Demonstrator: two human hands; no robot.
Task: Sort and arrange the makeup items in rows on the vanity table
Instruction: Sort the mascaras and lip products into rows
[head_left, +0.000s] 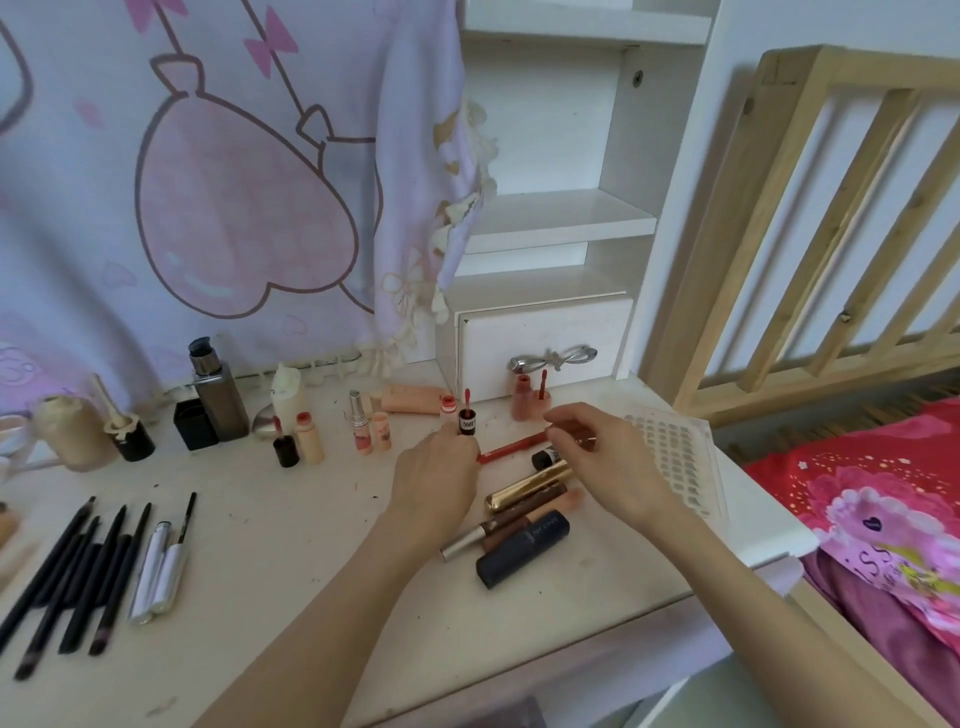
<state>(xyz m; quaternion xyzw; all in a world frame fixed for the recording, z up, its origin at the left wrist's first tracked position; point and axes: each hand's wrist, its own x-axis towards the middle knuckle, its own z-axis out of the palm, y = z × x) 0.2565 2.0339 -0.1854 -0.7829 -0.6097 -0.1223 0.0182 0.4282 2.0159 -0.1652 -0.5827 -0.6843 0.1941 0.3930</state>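
In the head view, the person's left hand (436, 470) grips a small dark lip-gloss tube (467, 422) upright near the middle of the vanity table (260, 519), its long axis vertical and its red applicator tip pointing up. The right hand (597, 452) has its fingers curled round a brown-red tube (582, 435) just right of it; how that tube lies cannot be told. Between the hands a red lip pencil (511, 448) lies flat, its long axis running left-right and tilted slightly up toward the right. Nearer the front edge, a gold tube (527, 487), a brown tube (519, 512) and a dark navy tube (522, 553) lie side by side, all slanting up to the right. Black pencils (78, 571) lie in a row at the front left corner.
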